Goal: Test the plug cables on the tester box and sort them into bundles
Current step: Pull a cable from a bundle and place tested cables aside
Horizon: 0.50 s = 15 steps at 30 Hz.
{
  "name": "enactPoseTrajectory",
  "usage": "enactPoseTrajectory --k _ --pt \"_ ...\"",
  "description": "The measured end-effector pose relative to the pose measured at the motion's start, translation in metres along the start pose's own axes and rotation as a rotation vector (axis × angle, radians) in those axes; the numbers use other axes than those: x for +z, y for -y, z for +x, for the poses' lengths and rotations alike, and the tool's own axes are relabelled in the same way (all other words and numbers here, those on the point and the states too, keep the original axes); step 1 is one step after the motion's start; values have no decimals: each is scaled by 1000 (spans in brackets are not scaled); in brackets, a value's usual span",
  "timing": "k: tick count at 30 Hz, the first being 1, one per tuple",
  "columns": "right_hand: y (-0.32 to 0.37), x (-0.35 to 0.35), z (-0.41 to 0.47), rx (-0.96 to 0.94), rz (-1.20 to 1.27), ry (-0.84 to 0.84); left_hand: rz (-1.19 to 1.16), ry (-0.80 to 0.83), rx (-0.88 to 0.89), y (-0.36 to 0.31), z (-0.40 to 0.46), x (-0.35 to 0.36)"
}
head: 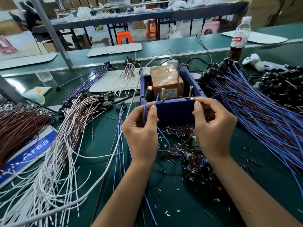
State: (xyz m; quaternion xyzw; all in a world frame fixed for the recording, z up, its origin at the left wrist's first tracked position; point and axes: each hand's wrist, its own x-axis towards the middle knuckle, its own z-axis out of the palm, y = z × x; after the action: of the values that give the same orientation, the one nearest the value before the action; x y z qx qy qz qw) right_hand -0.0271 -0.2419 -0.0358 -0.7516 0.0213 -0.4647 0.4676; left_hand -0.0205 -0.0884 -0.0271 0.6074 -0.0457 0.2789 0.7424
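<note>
At the far left edge lies one bundle of brown cables (18, 123), and beside it one big bundle of white and brown cables (70, 128) with black plugs at the top end, fanning toward the near edge of the green table (188, 202). Behind these I count two smaller bundles: one blue and brown (98, 74), one white and brown (128, 71). A long white cord (124, 117) runs from the near left up to the back of the tester box. A few loose blue and brown cables (120, 128) lie next to the left hand. The left hand (142, 133) pinches one blue wire (156, 99) between thumb and forefinger, and the end of the wire stands up close to the left screw. The blue tester box (173, 110) is in the middle of the table, just behind both hands; inside it there is one orange block (165, 79), one small lamp that glows orange (149, 88), and two upright screws, left (162, 93) and right (191, 91). The right hand (213, 126) pinches one thin brown wire (194, 97) whose tip is near the right screw; whether it touches I cannot tell. In front of the box is a heap of many small cut pieces (188, 154), too many to count. To the right spreads one large bundle of blue and brown cables (255, 108), then a pile of black plugs (282, 86). Behind them stand one water bottle (240, 33) and one white game controller (259, 62).
</note>
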Motion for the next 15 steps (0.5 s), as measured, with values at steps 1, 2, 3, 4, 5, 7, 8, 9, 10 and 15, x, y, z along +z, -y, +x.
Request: enactPoseTrajectory --k 1,2,3,4,5,7,8,9,10,15 --pt "-1 -4 0 26 10 1 -7 -7 12 -3 -1 -1" --pt "-1 -8 -1 43 16 4 -16 1 20 -7 -2 -2" --pt "-2 -11 0 55 13 3 -24 22 18 -11 -3 -3" --pt "-4 -18 2 66 3 -6 -33 57 3 -16 -5 0" --pt "-7 -26 5 82 -4 -18 -40 102 -18 -21 -7 4" --pt "-13 -45 17 136 -2 -46 -25 226 -49 -31 -10 24" --pt "-17 -56 25 196 22 -58 10 296 -57 -35 -11 37" --pt "-19 -68 33 276 72 -80 54 367 -63 -39 -12 54" --pt "-21 -83 42 363 132 -109 97 433 -79 -43 -13 72" --pt "-29 -172 83 415 -369 -243 188 572 -211 -53 -22 162"
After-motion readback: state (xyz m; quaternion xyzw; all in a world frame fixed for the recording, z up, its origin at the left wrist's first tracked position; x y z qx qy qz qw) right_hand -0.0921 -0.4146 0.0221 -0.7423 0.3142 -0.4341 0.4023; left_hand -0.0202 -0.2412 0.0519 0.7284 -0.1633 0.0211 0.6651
